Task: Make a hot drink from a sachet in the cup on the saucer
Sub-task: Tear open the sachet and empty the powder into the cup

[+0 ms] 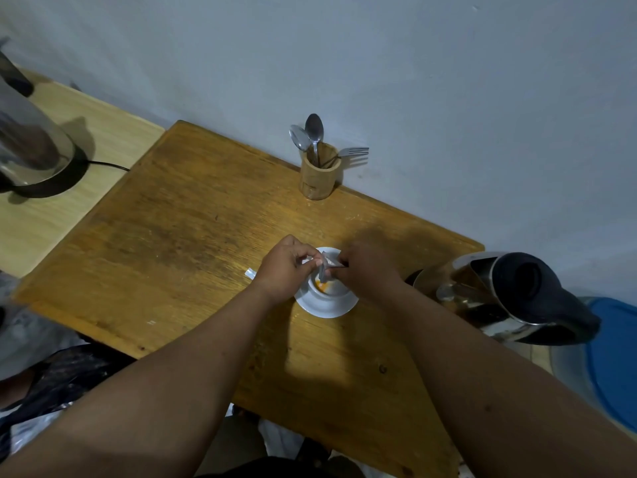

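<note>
- The left hand (284, 267) and the right hand (365, 269) meet directly over the cup (323, 288), fingertips pinched shut on a small silvery sachet (325, 269) held between them, its lower end pointing down into the cup.
- The cup sits on a white saucer (325, 307) on the wooden bench (206, 236); orange powder shows inside the cup, so emptying appears under way or nearly finished.
- A small torn strip (250, 273), probably the sachet's top, lies just left of the saucer.
- A steel kettle (499, 298) stands near the cup on its right; no water is visible in the cup, so pouring seems still to come.
- Spoons (310, 136) wait in a wooden holder (319, 175) beyond the cup, against the wall; stirring also remains.
</note>
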